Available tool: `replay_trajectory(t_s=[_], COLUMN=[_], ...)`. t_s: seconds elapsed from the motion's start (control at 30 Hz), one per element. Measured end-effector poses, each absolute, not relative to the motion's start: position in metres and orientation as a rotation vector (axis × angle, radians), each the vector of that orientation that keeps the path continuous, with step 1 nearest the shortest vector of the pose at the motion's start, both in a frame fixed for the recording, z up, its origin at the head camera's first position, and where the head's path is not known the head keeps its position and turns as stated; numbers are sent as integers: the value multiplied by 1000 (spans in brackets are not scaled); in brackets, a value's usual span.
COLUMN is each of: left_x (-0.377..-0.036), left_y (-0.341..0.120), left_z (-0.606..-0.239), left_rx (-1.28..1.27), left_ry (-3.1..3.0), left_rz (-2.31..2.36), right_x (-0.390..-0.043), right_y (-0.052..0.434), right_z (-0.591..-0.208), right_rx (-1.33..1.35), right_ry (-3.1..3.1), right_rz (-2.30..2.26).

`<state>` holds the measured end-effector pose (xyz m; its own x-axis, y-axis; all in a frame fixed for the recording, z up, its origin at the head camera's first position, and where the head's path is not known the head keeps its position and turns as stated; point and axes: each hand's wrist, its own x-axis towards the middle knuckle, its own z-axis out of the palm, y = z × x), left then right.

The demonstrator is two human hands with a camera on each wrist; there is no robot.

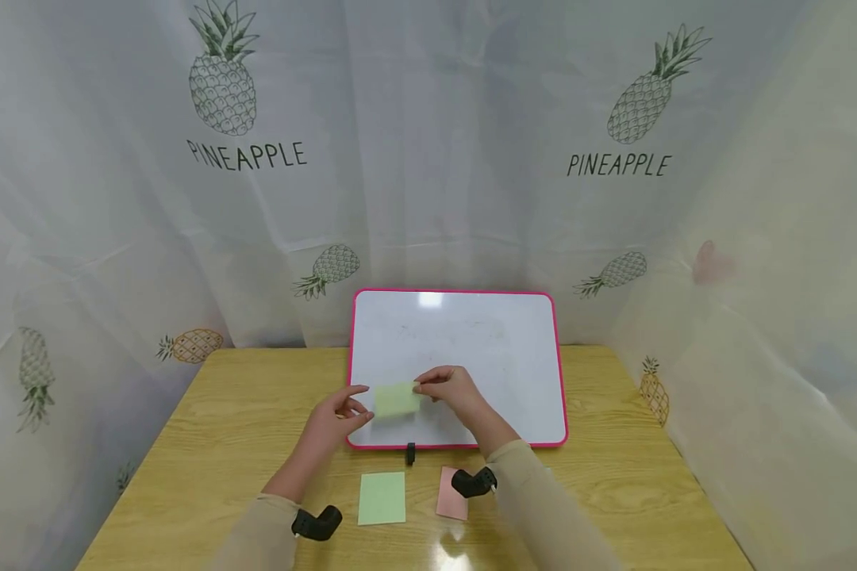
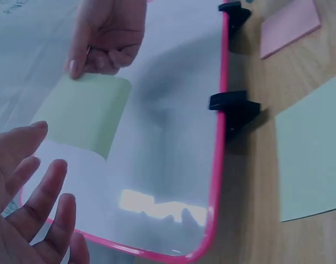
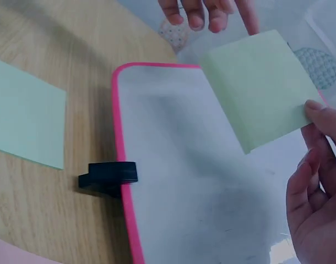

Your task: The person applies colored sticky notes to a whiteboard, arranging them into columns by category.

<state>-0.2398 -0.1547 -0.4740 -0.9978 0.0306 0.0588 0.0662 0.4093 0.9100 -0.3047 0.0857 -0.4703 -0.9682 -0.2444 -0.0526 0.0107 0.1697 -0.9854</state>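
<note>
On your far left the counter [image 1: 243,412] shows bare wood, and then comes your left hand [image 1: 334,416], fingers spread and loosely bent, its grip holding nothing. The pale green note [image 1: 396,400] is just to the right of those fingertips; whether one brushes its edge, you cannot tell. Nearer you, flat on the counter, is the green pad [image 1: 382,500], roughly below the note as your head view has it. The note itself is in front of the lower left part of the whiteboard [image 1: 471,341], and in the wrist views it looks held off that surface. It is close to square, so it gives you no clear long axis, though one edge bends in a strip. Right of the green pad, a black clip [image 1: 410,454] sits at the board's lower edge, and the pink pad [image 1: 450,507] lies beyond it. Your right hand [image 1: 457,392] is the one that counts: its grip pinches the note near the upper right corner, thumb against fingers, so the sheet extends leftward from it, spanning the gap towards your empty left grip.
</note>
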Motion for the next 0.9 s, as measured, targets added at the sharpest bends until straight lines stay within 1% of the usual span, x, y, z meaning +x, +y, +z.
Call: replay_trajectory(t_s=[0.17,0.4,0.7,0.9], left_x=[-255,-273,-293,-306], left_y=[-155,-155,-151,-151], left_z=[-461,-452,-440,-438], left_rx=[-99,-67,144,134], left_ry=[-2622,-2578,-2438,-2390], left_rz=[-1742,-1860,-1983,-2141], right_x=[-310,-315,-321,-328], right_y=[85,80,69,67], right_z=[-462,-459,-454,-449], right_rx=[-234,-281,-320,-372], right_ry=[2197,2160,2211,2245], right_rz=[-1953,-2005,-2052,-2035])
